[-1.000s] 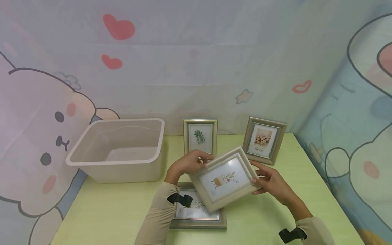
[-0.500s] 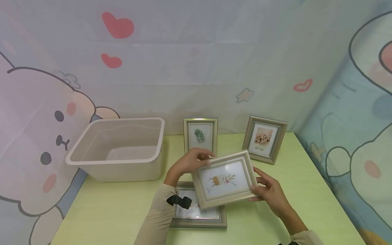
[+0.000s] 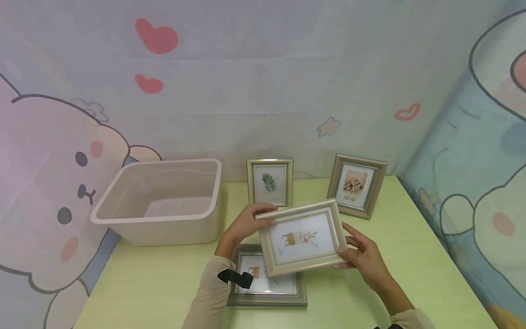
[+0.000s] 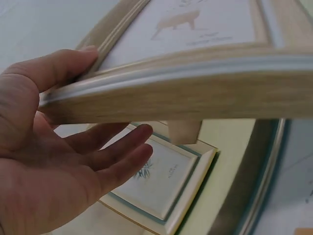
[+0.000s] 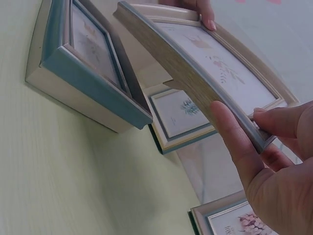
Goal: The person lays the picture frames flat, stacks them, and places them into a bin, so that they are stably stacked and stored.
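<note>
A cream picture frame [image 3: 303,237] with a deer-and-plant print is held tilted above the table between both hands. My left hand [image 3: 246,226] grips its upper left corner; in the left wrist view the thumb lies on the front and the other fingers [image 4: 115,156] reach underneath. At the lower right corner my right hand [image 3: 365,259] pinches the frame, thumb on the front face. Below it a grey-brown picture frame [image 3: 267,299] lies on the table, partly covered by the held frame and the left wrist. A small tab juts from the held frame's back [image 4: 185,132].
A beige plastic bin [image 3: 154,230] stands on the left of the light green table [image 3: 164,278]. Behind the hands stand a gold-edged frame with a green leaf print [image 3: 269,182] and, further right, a brownish frame with a nut-like print [image 3: 355,185]. A printed cloth hangs behind.
The cream picture frame has turned to lie nearer level, its right end dropping. The right hand has moved slightly down with it; the left wrist has shifted slightly left. Both hands keep hold.
</note>
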The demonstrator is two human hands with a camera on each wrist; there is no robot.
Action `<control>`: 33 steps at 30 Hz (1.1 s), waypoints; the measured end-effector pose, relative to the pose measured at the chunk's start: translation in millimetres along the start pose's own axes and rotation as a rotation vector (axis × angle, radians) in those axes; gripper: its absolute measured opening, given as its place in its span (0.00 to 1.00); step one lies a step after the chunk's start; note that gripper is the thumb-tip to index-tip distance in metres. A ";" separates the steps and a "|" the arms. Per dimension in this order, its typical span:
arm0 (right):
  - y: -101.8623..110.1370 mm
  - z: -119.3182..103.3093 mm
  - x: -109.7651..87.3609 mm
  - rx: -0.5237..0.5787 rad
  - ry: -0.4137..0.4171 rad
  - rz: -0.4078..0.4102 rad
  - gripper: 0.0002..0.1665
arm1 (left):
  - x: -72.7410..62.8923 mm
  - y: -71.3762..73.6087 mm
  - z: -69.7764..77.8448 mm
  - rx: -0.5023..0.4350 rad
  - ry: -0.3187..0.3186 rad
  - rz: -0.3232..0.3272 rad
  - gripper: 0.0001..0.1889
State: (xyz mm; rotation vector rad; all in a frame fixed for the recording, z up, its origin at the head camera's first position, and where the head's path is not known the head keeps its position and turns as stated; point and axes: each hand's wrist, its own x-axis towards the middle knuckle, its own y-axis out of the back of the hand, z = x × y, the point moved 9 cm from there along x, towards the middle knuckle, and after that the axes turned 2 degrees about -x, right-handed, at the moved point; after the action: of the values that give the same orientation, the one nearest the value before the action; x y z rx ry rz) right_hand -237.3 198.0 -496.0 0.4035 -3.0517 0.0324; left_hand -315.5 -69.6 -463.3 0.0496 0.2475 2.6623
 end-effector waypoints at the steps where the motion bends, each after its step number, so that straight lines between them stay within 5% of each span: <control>1: -0.5 -0.5 0.1 0.001 0.003 0.001 0.43 | -1.0 -0.3 -4.2 -0.045 0.013 0.004 0.23; 10: -8.0 -2.7 0.8 0.011 0.024 0.011 0.42 | -4.6 -9.5 -27.9 -0.373 0.042 -0.037 0.28; 17: -11.9 -7.7 4.1 0.016 0.047 0.003 0.42 | -6.1 -9.3 -34.3 -0.437 0.065 -0.039 0.35; 28: -17.9 8.3 2.3 0.097 -0.023 0.075 0.43 | -15.9 22.0 -33.6 -0.209 0.048 0.385 0.24; 33: -28.5 18.4 0.1 0.148 -0.086 0.118 0.46 | -27.4 33.3 -31.3 -0.188 0.037 0.563 0.24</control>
State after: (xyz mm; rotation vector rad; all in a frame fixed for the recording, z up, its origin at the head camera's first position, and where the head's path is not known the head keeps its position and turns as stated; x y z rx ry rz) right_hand -231.1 169.9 -514.1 0.2376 -3.1655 0.2540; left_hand -308.3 -116.4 -487.8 0.0100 -0.0139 3.2360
